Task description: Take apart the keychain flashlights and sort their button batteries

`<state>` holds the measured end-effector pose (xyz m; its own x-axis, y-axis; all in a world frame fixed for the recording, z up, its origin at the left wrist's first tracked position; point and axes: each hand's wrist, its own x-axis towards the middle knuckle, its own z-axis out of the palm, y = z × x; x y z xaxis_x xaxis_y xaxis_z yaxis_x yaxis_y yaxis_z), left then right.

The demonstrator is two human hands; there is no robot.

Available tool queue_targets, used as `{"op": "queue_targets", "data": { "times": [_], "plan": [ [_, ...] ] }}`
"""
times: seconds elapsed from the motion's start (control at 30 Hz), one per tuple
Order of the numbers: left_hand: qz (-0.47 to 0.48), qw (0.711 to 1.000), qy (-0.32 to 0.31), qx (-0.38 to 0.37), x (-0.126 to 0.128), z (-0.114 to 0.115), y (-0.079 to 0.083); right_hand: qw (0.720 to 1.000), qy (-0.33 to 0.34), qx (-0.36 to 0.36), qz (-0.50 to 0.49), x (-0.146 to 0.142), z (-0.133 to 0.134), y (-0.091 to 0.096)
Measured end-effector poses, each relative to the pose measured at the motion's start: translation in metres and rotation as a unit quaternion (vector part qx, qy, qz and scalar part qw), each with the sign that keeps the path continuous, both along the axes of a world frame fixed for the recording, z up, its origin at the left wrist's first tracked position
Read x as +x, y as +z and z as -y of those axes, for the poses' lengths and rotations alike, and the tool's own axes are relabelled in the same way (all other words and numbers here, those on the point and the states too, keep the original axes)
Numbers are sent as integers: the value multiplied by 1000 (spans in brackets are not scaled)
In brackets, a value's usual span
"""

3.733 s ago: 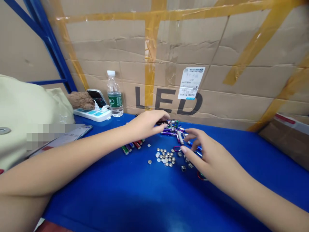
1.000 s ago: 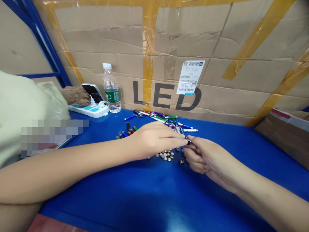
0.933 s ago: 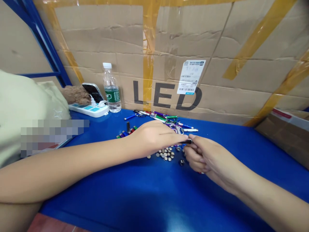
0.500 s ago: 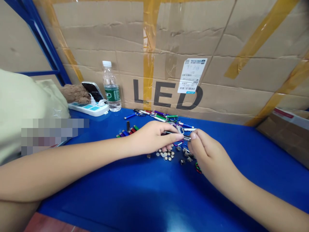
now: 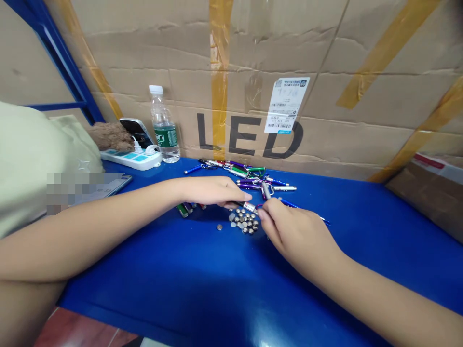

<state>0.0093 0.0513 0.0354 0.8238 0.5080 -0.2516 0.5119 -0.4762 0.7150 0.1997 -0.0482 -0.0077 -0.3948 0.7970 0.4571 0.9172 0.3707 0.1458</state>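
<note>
Between my two hands is a slim black penlight point(image 5: 249, 206) with a pale label, lying nearly level above the table. My left hand point(image 5: 222, 190) pinches its left part, fingers mostly tucked under. The fingers of my right hand point(image 5: 291, 224) close around its right end, which they partly cover. Small button cells point(image 5: 243, 223) lie loose just below the penlight. Behind my hands is a pile of coloured penlights point(image 5: 249, 184) with metal clips. Several penlight tubes point(image 5: 184, 210) stick out from under my left forearm.
A large cardboard box point(image 5: 173, 43) marked LED stands along the back of the blue table point(image 5: 202, 289). At the back left are a water bottle point(image 5: 165, 130), a power strip point(image 5: 132, 160) and a phone point(image 5: 135, 132). Another box point(image 5: 427, 193) sits at right.
Both hands have moved left with the penlight, and its pale labelled part now shows between them. My right hand now covers the small metal parts beside the button cells. The view has shifted slightly.
</note>
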Motion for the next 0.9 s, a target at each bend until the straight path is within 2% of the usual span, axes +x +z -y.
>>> {"op": "queue_targets", "data": {
  "times": [0.07, 0.2, 0.27, 0.4, 0.53, 0.7, 0.8, 0.9],
  "plan": [
    [-41, 998, -1, 53, -4, -4, 3, 999, -14, -46, 24, 1, 0, 2],
    [-80, 970, -70, 217, -8, -8, 2, 988, -54, -134, 58, 10, 1, 13],
    [-81, 960, -88, 253, -9, -10, 1, 981, -79, -167, 65, 19, 0, 19],
    [-99, 972, -62, 205, -14, -17, 5, 964, -118, -228, 65, 34, 0, 23],
    [-109, 975, -18, 195, -27, -37, 9, 962, -93, -243, 78, 37, 3, 18],
    [-134, 974, -6, 180, -54, -71, 6, 961, -66, -250, 100, 32, 6, 10],
    [-157, 971, -6, 178, -65, -81, 5, 953, -93, -268, 109, 31, 5, 12],
    [-185, 967, -10, 173, -68, -81, 9, 938, -146, -289, 122, 28, 5, 19]
  ]
}}
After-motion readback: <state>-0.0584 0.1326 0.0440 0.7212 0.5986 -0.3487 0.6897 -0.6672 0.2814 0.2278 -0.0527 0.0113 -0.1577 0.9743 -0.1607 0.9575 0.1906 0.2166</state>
